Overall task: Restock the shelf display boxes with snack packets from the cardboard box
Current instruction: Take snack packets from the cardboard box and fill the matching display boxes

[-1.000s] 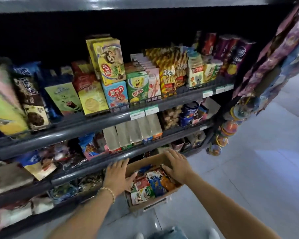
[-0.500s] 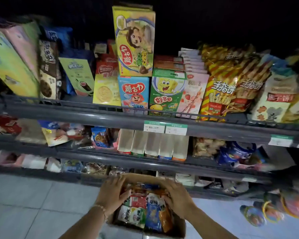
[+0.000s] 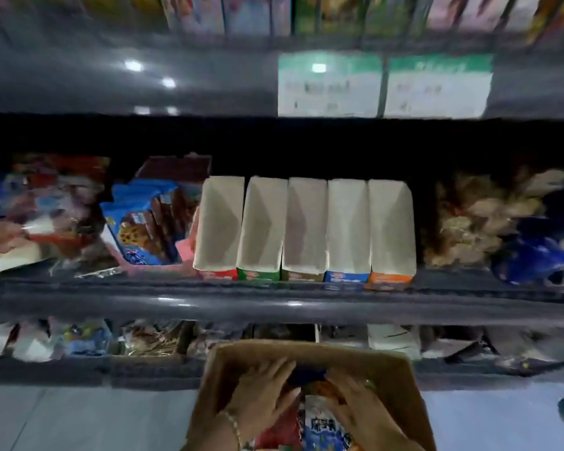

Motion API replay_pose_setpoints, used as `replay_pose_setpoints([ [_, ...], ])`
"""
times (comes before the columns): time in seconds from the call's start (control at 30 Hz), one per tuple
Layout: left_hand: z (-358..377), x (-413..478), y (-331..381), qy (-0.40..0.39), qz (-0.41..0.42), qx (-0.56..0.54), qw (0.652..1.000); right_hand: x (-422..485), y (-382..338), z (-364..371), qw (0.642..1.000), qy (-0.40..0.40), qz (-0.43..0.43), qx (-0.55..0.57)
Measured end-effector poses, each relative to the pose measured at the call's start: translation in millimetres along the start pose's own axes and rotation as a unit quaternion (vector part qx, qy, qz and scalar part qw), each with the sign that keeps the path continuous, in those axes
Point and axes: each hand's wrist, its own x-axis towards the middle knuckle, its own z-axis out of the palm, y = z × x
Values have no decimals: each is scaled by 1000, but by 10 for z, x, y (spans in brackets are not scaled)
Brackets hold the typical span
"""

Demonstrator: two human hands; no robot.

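A brown cardboard box [image 3: 401, 385] sits on the floor at the bottom centre, in front of the lowest shelf. Colourful snack packets [image 3: 321, 428] fill it. My left hand [image 3: 261, 397], with a bead bracelet on the wrist, lies flat on the packets at the box's left. My right hand [image 3: 355, 406] lies on them at the right, fingers spread. The frame is blurred, so any grasp is unclear. Several upright display boxes [image 3: 303, 222] with pale tops stand in a row on the middle shelf above.
Blue biscuit packs [image 3: 140, 222] and mixed bags [image 3: 39, 216] lie left of the display boxes; bagged snacks [image 3: 479, 219] lie to the right. A dark shelf rail [image 3: 274, 304] crosses just above the box. Two price tags [image 3: 381, 86] hang on the upper shelf. Grey floor tiles flank the box.
The view has dropped and moved closer to the middle and lower shelves. Both hands stay in the cardboard box, now pressed closer together over the packets.
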Motion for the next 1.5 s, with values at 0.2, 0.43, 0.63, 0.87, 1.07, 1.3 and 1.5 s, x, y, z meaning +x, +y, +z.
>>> replay_pose_setpoints([
  [0.2, 1138, 749, -838, 49, 24, 28, 998, 194, 81, 294, 999, -19, -3, 38],
  [0.43, 1402, 828, -901, 82, 48, 49, 994, 99, 112, 465, 997, 17, -3, 72],
  [0.63, 1547, 616, -793, 69, 37, -2, 997, -58, 61, 563, 987, -63, 23, 148],
  [0.87, 1478, 419, -582, 36, 51, -41, 997, -415, -12, 508, 953, -27, -24, 302],
  [1.07, 1530, 321, -400, 57, 56, -35, 996, -283, 201, 491, 953, -4, 106, 284],
  [1.3, 1556, 220, -346, 74, 39, -243, 966, -347, 116, 511, 948, -23, 99, 300],
  [1.5, 1400, 79, -234, 177, 69, -342, 920, -462, 103, 284, 887, 81, 19, 454],
])
